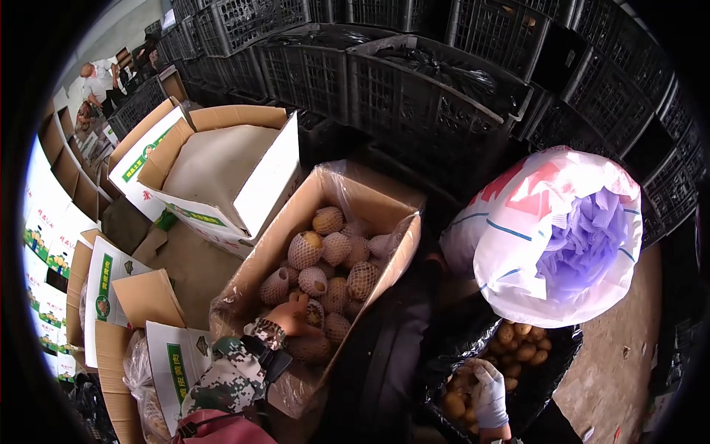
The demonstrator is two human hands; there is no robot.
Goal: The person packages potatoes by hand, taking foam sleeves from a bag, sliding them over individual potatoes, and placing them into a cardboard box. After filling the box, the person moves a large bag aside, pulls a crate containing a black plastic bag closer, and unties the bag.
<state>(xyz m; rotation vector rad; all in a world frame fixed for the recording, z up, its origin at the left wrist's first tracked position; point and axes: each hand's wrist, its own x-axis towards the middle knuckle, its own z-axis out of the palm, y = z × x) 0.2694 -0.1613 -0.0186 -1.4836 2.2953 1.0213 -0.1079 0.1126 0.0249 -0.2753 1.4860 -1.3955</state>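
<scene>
At the lower right of the view, the right hand (489, 398), in a white glove, was positioned over a black-lined container (566, 351). Loose potatoes (524, 351) lay directly at its fingers and beyond them, toward the far end of the container. Its grip was partly curled; whether it had hold of a potato could not be determined. The left hand (293, 314) was set at the near part of a carton (373, 189), among potatoes in foam nets (363, 280); its fingers were bent, and any hold was likewise indeterminate. The governing relation was judged to be that between container and sack: the white sack (473, 251) stood just beyond the container, its mouth of purple nets (588, 237) nearer the right hand. The carton's long axis ran away from the person, slanting rightward, with dark cloth (384, 362) between carton and container.
</scene>
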